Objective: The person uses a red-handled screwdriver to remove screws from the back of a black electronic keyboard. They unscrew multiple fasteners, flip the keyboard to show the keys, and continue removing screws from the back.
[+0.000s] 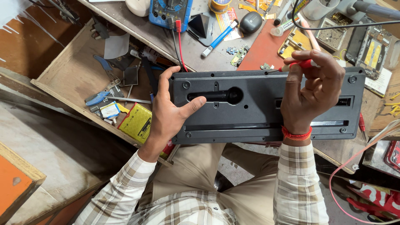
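The dark grey casing (266,106) hangs over the near edge of the workbench (266,50), its near long side out above the person's lap — if the left hand (171,112) lets go, the panel could tip off and fall. That hand is spread, fingers curled over the casing's left end and the thumb laid flat along the long slot (214,96). It holds by pressure alone, so a hard push from the tool might slide the casing sideways.

The right hand (314,89) is pressed together around a red-handled screwdriver (298,65), pinching the handle between thumb and fingertips, with the tip at the casing's far edge. A slip there could gouge the plastic or send a screw into the clutter (an open drawer (75,75) of small tools lies just past the left end).

The casing is long, flat and matte, with screw holes at its corners, the rounded slot at left and narrow slits along the right. Farther back a blue multimeter (171,10) sits by the bench's far edge.
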